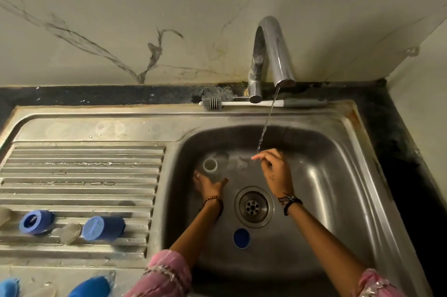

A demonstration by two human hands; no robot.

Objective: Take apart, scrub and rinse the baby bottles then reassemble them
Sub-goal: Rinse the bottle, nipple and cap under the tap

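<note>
A clear baby bottle stood upright in the sink basin, left of centre in the frame, its open mouth facing up; the left hand wrapped its grip round the bottle's lower body, probably to steady it for rinsing; the right hand hovered at centre under the thin stream from the tap, its fingers loosely curled and forefinger out, grasping nothing that could be made out, likely wetting or rinsing itself; a blue ring-shaped part lay on the basin floor below the drain, seemingly waiting its turn; on the ribbed drainboard at lower left lay two blue caps on their sides with a clear teat-like piece between them, set apart so they could drain; more blue pieces showed at the bottom left edge, too cropped to name; a bottle brush rested along the sink's back rim behind the tap, within reach; the steel was worn and water-spotted, set in a dark table, with a pale veined wall behind and dim light.
</note>
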